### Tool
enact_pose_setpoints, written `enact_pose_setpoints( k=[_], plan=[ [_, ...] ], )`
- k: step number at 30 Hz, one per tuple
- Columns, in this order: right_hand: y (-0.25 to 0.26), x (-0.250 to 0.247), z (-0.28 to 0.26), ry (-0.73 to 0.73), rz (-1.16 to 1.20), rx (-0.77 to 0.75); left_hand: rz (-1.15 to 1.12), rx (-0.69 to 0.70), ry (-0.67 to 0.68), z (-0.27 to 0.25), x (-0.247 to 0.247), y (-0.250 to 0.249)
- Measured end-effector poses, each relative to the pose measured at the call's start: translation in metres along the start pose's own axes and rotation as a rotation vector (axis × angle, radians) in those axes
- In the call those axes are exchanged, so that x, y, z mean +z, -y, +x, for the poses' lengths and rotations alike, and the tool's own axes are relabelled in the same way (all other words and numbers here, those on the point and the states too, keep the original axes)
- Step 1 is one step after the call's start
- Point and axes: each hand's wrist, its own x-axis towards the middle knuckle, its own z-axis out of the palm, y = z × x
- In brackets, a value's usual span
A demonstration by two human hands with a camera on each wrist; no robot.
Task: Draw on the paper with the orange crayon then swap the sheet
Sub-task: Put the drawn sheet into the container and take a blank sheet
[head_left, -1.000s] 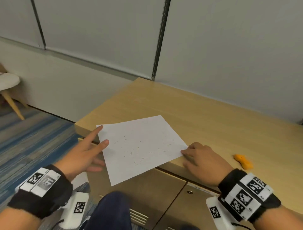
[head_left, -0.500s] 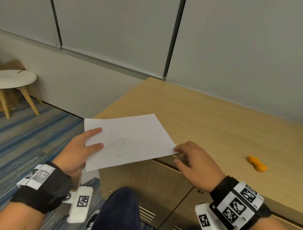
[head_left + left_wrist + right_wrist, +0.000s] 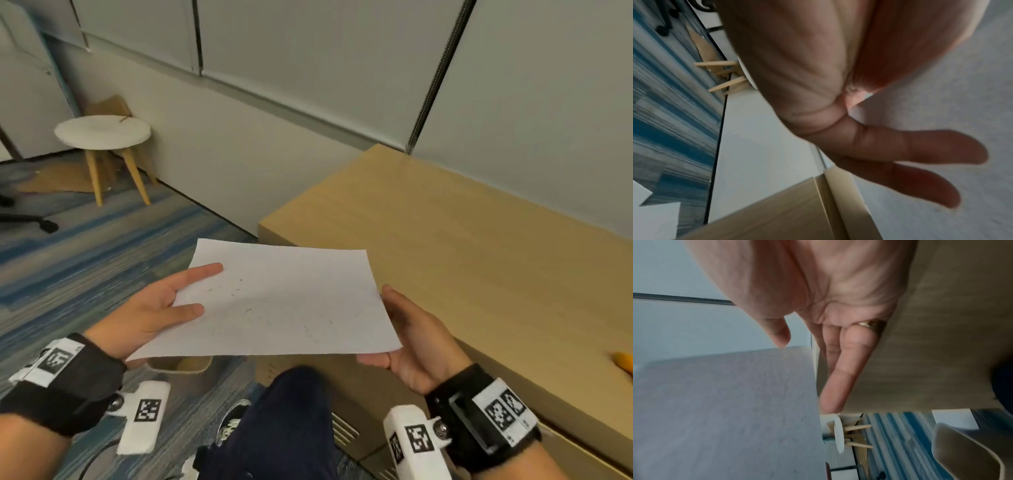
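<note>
I hold the white paper (image 3: 291, 308), marked with faint scribbles, in the air left of the wooden desk (image 3: 479, 257). My left hand (image 3: 164, 308) pinches its left edge, with thumb and index finger on top. The other left fingers (image 3: 920, 146) lie under the paper (image 3: 941, 81). My right hand (image 3: 411, 339) grips the right edge, its thumb on the paper (image 3: 725, 402) and its fingers (image 3: 838, 378) beneath. The orange crayon (image 3: 621, 365) lies on the desk at the far right, cut off by the frame edge.
A round white side table (image 3: 102, 132) on wooden legs stands by the wall at left. A chair base (image 3: 27, 219) sits on the blue striped carpet. My knee (image 3: 291, 411) is below the paper, in front of the desk's cabinet doors (image 3: 359, 394).
The paper has come up off the desk and moved left. My left hand closed on its left edge, and my right hand went from resting at its corner to gripping the right edge.
</note>
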Motion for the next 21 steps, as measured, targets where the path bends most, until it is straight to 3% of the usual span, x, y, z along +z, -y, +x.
enact_pose_setpoints(
  k=[4,10,16,21],
  plan=[
    [-0.014,0.025,0.024,0.061,-0.016,0.105,0.021,-0.017,0.022,-0.019,-0.027,0.011],
    [-0.051,0.047,0.063,0.088,-0.061,0.189,-0.063,-0.174,-0.03,-0.027,-0.077,0.039],
    [-0.1,0.066,0.11,0.032,-0.134,0.294,-0.155,-0.349,-0.115,-0.042,-0.131,0.132],
    [-0.149,0.07,0.162,-0.061,-0.19,0.39,-0.05,-0.463,-0.264,-0.041,-0.158,0.206]
  ],
)
